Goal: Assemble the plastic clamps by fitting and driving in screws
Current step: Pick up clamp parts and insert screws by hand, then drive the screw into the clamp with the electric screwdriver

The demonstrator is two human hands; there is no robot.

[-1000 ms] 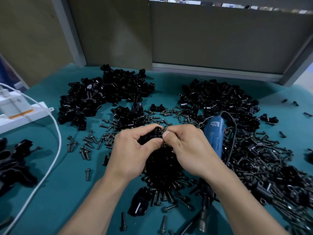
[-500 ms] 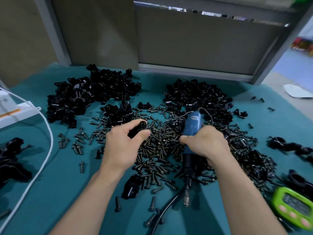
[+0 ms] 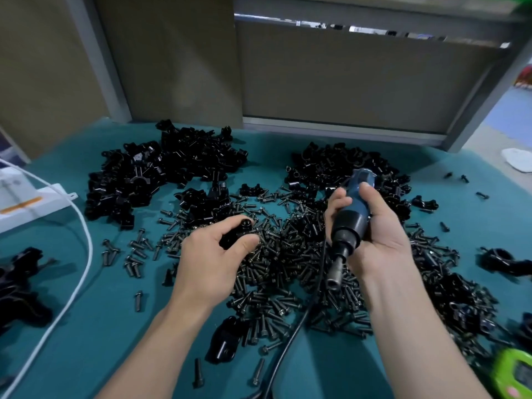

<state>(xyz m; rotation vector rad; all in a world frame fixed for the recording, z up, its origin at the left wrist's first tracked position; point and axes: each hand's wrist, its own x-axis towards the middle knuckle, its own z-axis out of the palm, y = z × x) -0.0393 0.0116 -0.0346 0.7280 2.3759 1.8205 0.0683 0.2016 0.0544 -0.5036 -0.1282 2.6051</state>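
Note:
My left hand (image 3: pixel 214 260) grips a black plastic clamp (image 3: pixel 237 233) with a screw head showing on top, held just above the heap of dark screws (image 3: pixel 288 260) in the middle of the table. My right hand (image 3: pixel 371 231) holds the blue electric screwdriver (image 3: pixel 349 217) lifted off the table, its metal bit end pointing down toward me. The driver's black cable (image 3: pixel 299 315) runs down over the screws to the front edge. The two hands are apart, the driver to the right of the clamp.
Piles of black clamp parts lie at the back left (image 3: pixel 161 171) and back right (image 3: pixel 345 165) on the teal table (image 3: pixel 86 326). A white cable (image 3: pixel 83 249) and white box (image 3: pixel 26 203) sit left. A green timer (image 3: pixel 515 372) is at the front right. One loose black part (image 3: pixel 226 341) lies near me.
My right hand left the clamp, took hold of the blue screwdriver and lifted it off the table. My left hand kept the clamp and stayed in place.

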